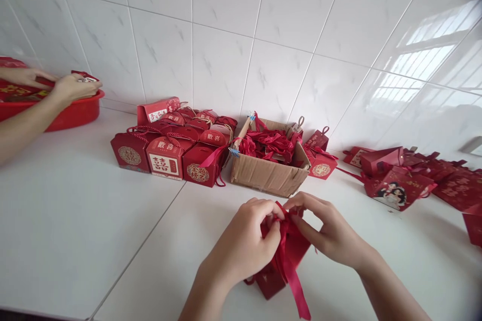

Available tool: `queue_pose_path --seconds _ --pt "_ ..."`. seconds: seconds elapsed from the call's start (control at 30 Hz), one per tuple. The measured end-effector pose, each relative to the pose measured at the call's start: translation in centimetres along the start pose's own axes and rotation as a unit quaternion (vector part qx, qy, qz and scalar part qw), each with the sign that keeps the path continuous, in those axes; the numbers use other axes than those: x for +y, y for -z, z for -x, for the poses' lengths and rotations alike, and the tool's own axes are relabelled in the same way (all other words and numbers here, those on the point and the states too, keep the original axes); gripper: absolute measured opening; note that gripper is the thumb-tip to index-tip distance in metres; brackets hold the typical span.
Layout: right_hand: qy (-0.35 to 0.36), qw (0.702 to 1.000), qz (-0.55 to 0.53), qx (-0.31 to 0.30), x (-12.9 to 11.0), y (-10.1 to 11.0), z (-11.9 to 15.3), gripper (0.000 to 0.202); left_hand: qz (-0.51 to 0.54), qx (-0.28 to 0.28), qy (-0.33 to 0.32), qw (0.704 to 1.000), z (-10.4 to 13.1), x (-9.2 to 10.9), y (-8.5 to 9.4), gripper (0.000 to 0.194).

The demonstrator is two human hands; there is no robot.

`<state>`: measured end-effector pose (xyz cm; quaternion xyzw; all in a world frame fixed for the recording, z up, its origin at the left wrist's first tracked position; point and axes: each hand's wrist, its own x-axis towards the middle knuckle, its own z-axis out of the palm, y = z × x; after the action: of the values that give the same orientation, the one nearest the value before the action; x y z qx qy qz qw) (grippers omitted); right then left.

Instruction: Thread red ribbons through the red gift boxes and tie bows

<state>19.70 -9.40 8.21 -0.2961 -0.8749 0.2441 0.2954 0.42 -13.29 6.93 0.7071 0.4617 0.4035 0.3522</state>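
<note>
A small red gift box (pixel 271 281) sits on the white tabletop between my hands, its top largely covered by my fingers. A red ribbon (pixel 295 286) runs from the top of the box, one end trailing down toward me. My left hand (pixel 252 235) is closed, thumb and forefinger pinching the ribbon at the box's top. On the other side my right hand (pixel 324 228) has its thumb and fingers closed on the ribbon at the same spot. Just beyond my hands stands a cardboard box (pixel 269 175) filled with loose red ribbons (pixel 269 143).
Several finished-looking red gift boxes (pixel 165 158) stand in rows left of the cardboard box. More red boxes (pixel 399 185) lie at the right. A person's hands (pixel 71 89) work over a red basin (pixel 77 113) at far left. A tiled wall (pixel 226 60) rises behind.
</note>
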Motion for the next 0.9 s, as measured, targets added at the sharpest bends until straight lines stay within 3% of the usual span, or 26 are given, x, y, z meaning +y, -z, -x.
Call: queue_pose_path --seconds 0.17,0.3,0.9 --pt "0.075 0.99 -0.001 0.122 2.3 -1.5 0.6 0.02 -0.01 0.009 -0.006 1.0 0.1 0.2 0.0 0.016" --pt "0.089 0.982 0.013 0.166 2.4 -2.0 1.0 0.024 -0.029 0.023 -0.008 0.999 0.1 0.1 -0.1 0.013" --pt "0.103 0.994 -0.031 0.01 2.2 -0.8 1.8 0.051 -0.06 0.025 -0.01 0.998 -0.1 -0.1 0.4 0.013"
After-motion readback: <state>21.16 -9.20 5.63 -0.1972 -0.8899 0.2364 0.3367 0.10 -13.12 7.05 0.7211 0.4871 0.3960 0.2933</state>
